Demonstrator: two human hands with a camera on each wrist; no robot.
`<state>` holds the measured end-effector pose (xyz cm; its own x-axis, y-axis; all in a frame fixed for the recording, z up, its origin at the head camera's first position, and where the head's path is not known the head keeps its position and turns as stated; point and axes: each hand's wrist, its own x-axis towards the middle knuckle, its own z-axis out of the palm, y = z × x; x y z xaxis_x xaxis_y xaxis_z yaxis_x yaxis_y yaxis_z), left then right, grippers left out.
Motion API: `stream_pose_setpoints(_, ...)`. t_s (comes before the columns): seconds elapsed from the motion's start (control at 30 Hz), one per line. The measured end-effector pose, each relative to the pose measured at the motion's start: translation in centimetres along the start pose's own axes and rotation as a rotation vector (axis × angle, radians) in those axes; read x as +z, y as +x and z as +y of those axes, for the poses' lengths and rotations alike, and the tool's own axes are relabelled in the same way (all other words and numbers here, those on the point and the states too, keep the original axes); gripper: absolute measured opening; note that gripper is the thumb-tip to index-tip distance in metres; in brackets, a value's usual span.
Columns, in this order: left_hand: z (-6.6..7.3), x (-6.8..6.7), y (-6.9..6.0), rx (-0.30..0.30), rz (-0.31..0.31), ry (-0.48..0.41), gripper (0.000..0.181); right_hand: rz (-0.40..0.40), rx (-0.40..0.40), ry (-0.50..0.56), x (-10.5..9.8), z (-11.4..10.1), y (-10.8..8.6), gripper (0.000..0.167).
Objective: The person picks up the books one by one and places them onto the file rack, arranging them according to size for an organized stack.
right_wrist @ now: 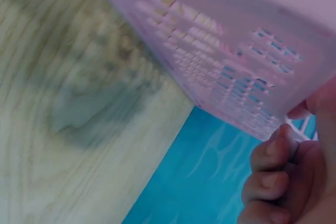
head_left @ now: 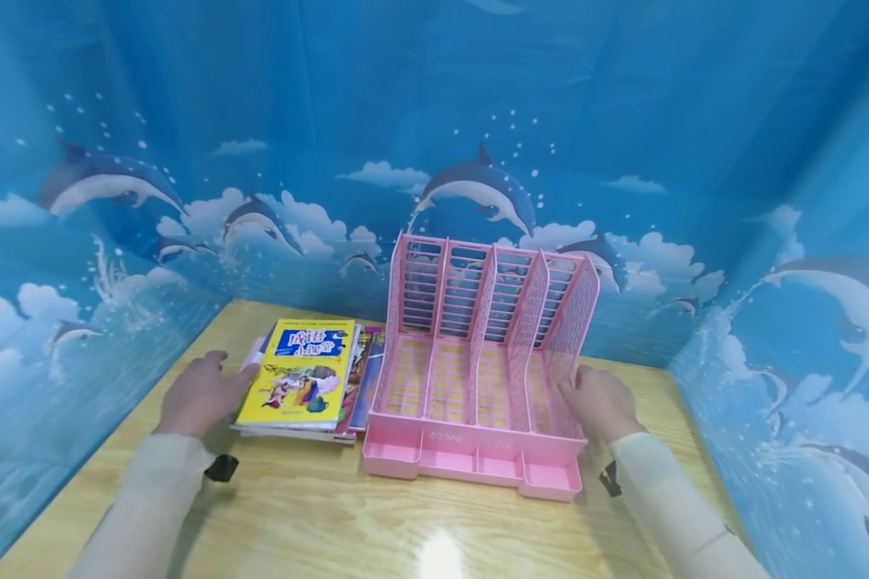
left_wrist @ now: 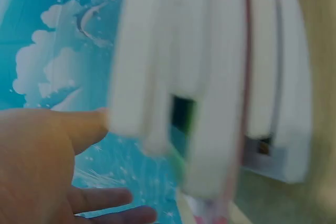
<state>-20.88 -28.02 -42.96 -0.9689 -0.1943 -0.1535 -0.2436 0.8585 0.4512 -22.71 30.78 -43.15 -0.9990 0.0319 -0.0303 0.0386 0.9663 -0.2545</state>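
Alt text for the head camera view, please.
A pink slotted organiser stands right of a yellow-topped book stack on a wooden table. A person's left grip is at the stack's left edge, the right grip at the organiser's right side. Behind is a blue dolphin-print backdrop.

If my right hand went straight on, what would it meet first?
Probably the right side panel of the pink organizer, though whether your right hand touches it is unclear.
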Motion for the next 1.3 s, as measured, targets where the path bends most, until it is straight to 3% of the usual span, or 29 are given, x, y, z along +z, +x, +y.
stream_pose_setpoints(0.23, -2.3, 0.4, -0.1, -0.006, -0.061, 0.006, 0.092, -0.042, -0.013, -0.029, 0.6, 0.5, 0.3, 0.044)
stream_pose_setpoints(0.43, -1.6, 1.0, 0.2, 0.009, -0.060, -0.084, 0.103, -0.065, -0.038, -0.007, 1.2, 0.3, 0.7, 0.045)
stream_pose_setpoints(0.63, -1.1, 2.0, 0.9, -0.065, -0.193, -0.147, 0.099, -0.031, -0.068, -0.036, 1.9, -0.3, 0.9, 0.052)
stream_pose_setpoints(0.73, -1.1, 2.4, 1.1, -0.108, -0.220, -0.177, 0.101, -0.018, -0.082, -0.060, 2.2, -0.4, 0.8, 0.054)
stream_pose_setpoints(1.13, -0.6, 2.9, 0.3, -0.110, -0.161, -0.242, 0.094, 0.002, -0.059, -0.083, 2.5, -0.3, 0.5, 0.062)
stream_pose_setpoints(1.3, -0.8, 3.0, 0.4, -0.112, -0.156, -0.250, 0.095, 0.016, -0.058, -0.090, 2.6, -0.5, 0.6, 0.059)
